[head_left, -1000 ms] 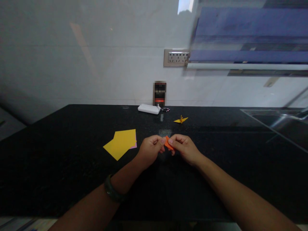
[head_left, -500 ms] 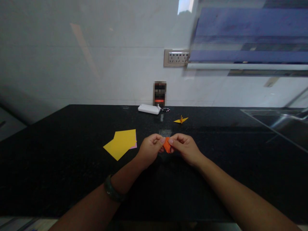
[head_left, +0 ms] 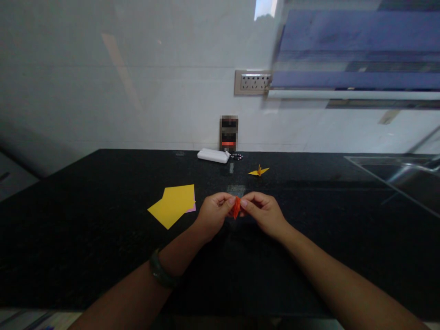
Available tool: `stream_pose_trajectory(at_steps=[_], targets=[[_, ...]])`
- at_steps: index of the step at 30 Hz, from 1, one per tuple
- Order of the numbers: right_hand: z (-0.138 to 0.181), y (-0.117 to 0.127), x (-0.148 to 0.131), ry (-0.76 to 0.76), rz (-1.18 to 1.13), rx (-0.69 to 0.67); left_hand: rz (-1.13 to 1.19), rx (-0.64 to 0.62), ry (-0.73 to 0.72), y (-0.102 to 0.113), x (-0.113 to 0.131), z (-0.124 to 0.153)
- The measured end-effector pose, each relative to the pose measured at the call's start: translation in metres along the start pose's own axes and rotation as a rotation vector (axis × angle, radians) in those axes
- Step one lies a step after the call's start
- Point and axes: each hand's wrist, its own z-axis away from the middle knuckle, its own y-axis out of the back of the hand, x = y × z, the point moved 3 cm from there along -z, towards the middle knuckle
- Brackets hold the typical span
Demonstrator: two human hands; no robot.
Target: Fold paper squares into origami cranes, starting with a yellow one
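Observation:
A small piece of folded orange paper [head_left: 237, 208] is pinched between my two hands, above the dark countertop. Its layered edges face me, and its sides are partly covered by fingers. My left hand [head_left: 215, 213] grips it from the left, thumb on top. From the other side my right hand [head_left: 263, 208] grips it between thumb and fingers. Behind the right hand stands a yellow paper crane [head_left: 259, 171] with spread wings. To the left of my left hand lie yellow paper sheets [head_left: 173, 204], with a pink sheet [head_left: 191, 209] peeking out underneath.
A white power bank [head_left: 213, 156] with a beaded strap [head_left: 236, 156] lies at the back by the wall. Behind it a phone-like upright object [head_left: 228, 133], blurred out, leans there. At the right a sink [head_left: 405, 176] is set into the black countertop [head_left: 103, 238].
The orange paper has turned in my fingers: its broad face showed before, and now its narrow, layered edge does. My hands have barely moved.

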Motion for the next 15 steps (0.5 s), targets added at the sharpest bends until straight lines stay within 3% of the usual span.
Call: stream_pose_trajectory(at_steps=[15], targets=[[-0.0024,0.0000,0.0065,0.012,0.086,0.065,-0.152,0.079,-0.162,0.0040,0.0016,-0.0032]])
